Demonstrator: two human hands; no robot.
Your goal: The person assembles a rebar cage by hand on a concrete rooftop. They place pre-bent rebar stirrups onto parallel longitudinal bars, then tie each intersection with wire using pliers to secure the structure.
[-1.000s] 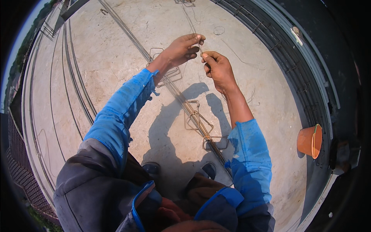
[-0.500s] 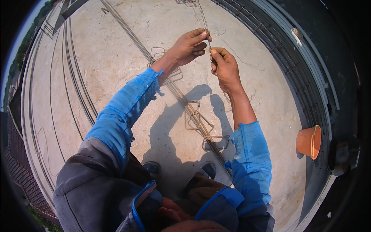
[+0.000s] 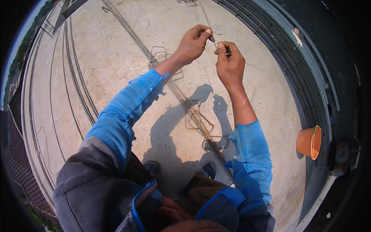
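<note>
Thin tie wire (image 3: 204, 13) runs between my hands and out beyond them toward the far edge of the view. My left hand (image 3: 192, 45) pinches it between thumb and fingers. Close by on the right, slightly nearer to me, my right hand (image 3: 231, 67) grips the wire's near part with thumb and curled fingers. Both hands are raised over the concrete floor. Below them, a bundle of long steel bars (image 3: 133, 34) lies diagonally, with bent square stirrups (image 3: 198, 119) around or against it. Exactly where the wire ends is hidden by my fingers.
An orange bucket (image 3: 306, 142) lies tipped at the right. Behind it curve a long rebar cage (image 3: 276, 46) and grey pipes (image 3: 309, 50). More steel bars (image 3: 75, 73) lie along the left. A small wire loop (image 3: 221, 30) rests on the concrete slab (image 3: 270, 100).
My right hand has turned and shifted slightly up and to the right. My left hand has moved a little the same way. The wire stays in both hands.
</note>
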